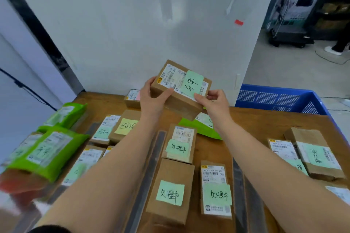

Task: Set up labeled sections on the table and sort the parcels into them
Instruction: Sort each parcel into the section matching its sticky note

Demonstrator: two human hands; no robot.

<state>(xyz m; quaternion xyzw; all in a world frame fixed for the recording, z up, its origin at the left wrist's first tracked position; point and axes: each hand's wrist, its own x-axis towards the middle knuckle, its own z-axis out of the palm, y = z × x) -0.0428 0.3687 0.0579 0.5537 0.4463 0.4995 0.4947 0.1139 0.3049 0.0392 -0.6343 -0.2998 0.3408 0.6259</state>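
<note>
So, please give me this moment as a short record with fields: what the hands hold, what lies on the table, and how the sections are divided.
held item: cardboard parcel with green note, lifted above the table
left hand: grips the parcel's left end
right hand: pinches its right corner
table: wooden, parcels in columns
dividers: dark strips between columns
middle column: boxes with green notes
left side: green mailer bags
beyond table: blue crate
</note>
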